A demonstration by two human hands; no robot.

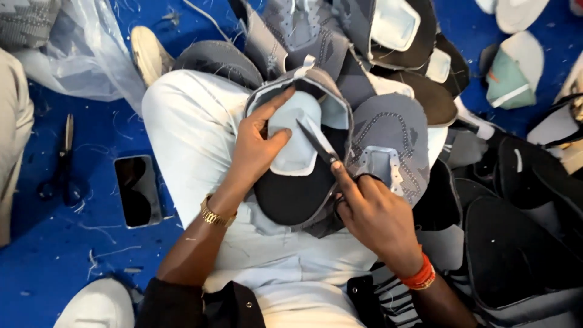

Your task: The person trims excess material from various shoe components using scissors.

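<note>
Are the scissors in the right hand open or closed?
Open. The two blades of the scissors spread apart at the tips over the pale lining, held by the right hand.

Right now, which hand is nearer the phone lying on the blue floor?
Left. The left hand rests on the shoe upper on the lap, on the side toward the phone. The right hand, holding scissors, sits farther off, across the lap.

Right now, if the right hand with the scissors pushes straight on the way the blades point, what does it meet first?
Probably the pale blue fabric patch on the grey-and-black shoe upper: the small metal scissors in the right hand point up-left at it, near the left hand's thumb. Depth unclear.
</note>
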